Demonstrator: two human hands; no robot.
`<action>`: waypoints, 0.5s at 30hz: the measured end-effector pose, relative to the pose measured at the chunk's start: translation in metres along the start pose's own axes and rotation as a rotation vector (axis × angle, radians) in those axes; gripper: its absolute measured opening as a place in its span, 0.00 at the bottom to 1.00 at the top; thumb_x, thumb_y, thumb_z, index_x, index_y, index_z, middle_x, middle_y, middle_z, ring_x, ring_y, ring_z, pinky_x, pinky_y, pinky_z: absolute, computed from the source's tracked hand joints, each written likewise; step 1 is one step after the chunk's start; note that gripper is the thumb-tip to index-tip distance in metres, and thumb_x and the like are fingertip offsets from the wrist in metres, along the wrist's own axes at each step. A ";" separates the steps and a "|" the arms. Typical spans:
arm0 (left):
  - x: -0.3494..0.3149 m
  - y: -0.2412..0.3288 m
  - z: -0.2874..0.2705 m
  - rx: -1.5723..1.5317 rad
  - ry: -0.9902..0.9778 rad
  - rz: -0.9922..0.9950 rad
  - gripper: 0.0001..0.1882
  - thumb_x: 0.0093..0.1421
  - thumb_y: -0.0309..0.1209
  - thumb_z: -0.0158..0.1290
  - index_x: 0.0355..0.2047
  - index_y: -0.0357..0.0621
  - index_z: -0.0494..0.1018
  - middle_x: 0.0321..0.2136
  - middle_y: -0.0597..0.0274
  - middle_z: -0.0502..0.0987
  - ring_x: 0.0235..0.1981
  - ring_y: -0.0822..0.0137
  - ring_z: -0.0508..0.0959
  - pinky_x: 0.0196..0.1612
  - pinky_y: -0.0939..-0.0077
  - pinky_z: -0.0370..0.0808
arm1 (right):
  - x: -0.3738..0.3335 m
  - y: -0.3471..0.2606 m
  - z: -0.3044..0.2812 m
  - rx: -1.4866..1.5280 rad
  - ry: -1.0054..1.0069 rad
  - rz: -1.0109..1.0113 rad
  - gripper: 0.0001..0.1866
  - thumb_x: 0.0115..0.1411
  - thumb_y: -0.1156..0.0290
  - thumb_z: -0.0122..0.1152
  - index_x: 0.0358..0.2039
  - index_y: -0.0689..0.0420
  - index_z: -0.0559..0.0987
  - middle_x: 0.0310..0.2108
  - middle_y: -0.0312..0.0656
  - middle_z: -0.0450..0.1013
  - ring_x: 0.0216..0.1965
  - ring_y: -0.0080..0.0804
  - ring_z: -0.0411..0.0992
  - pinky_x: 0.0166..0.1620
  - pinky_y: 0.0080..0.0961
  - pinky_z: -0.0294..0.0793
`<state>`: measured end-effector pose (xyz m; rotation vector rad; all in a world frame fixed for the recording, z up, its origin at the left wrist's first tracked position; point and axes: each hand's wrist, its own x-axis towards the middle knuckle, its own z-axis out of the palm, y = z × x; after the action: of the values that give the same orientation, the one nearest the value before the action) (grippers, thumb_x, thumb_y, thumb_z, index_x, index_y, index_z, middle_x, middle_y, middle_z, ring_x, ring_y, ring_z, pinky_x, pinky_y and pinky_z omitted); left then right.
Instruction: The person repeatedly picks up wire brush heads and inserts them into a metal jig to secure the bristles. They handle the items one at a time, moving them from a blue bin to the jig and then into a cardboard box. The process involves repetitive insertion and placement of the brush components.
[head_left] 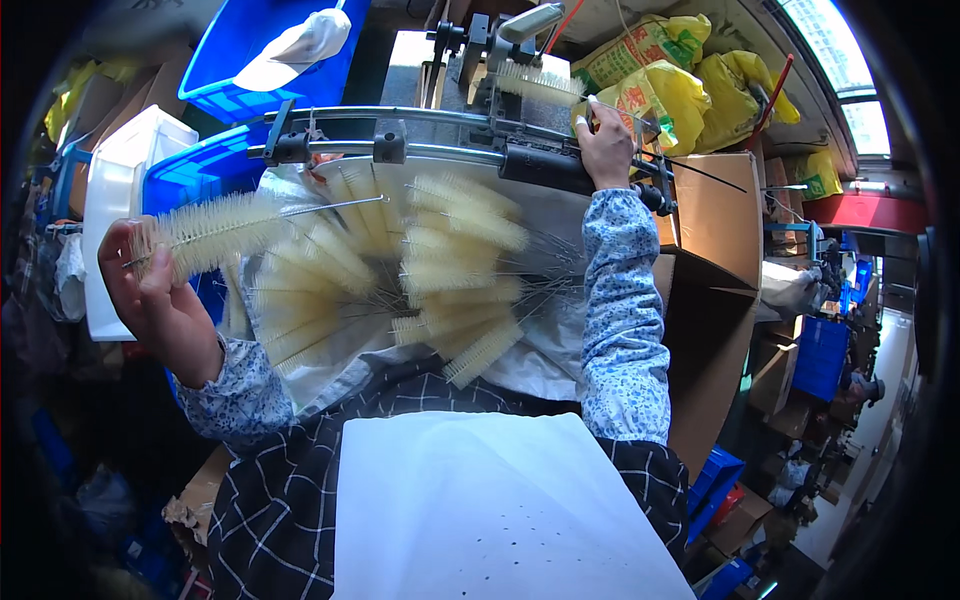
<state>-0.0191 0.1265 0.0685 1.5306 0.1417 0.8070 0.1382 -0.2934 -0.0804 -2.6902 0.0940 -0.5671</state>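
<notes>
Perhaps the brush (215,235) at the left of the frame could snag, its looped wire pointing over the piled brushes (460,250); the left hand (165,290) pinches its bristled end between thumb and fingers. Mid-frame, those brushes might tangle where their wires cross. Upper right of centre, the metal machine (540,165) could nip the right hand (607,150) if parts slid; its fingers bend part-curled near another brush (540,85), and whether they grip anything cannot be told.

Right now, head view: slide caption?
Left hand holds a wire-stemmed bristle brush; right hand is at the railed machine beyond piled brushes.
</notes>
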 end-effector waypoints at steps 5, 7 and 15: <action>0.001 0.004 -0.005 -0.010 0.036 0.016 0.21 0.47 0.25 0.43 0.45 0.36 0.63 0.42 0.55 0.65 0.47 0.63 0.65 0.51 0.70 0.61 | -0.002 -0.018 -0.001 0.015 0.003 -0.011 0.18 0.47 0.66 0.54 0.40 0.54 0.74 0.39 0.40 0.71 0.41 0.38 0.69 0.42 0.43 0.62; 0.000 0.006 -0.002 -0.005 0.041 0.014 0.22 0.47 0.25 0.43 0.45 0.35 0.63 0.42 0.55 0.65 0.47 0.63 0.65 0.52 0.70 0.61 | -0.001 -0.026 0.003 0.004 0.004 -0.007 0.17 0.47 0.66 0.54 0.40 0.54 0.74 0.38 0.40 0.71 0.40 0.37 0.69 0.43 0.41 0.62; -0.007 0.017 0.021 -0.023 0.002 -0.006 0.22 0.46 0.25 0.43 0.44 0.35 0.63 0.41 0.55 0.65 0.45 0.63 0.66 0.51 0.71 0.61 | 0.002 -0.085 0.012 -0.093 -0.072 0.020 0.16 0.47 0.67 0.54 0.39 0.55 0.74 0.38 0.39 0.71 0.40 0.35 0.69 0.41 0.41 0.61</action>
<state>-0.0187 0.1032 0.0831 1.5070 0.1379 0.8029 0.1439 -0.2110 -0.0568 -2.7930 0.1298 -0.4704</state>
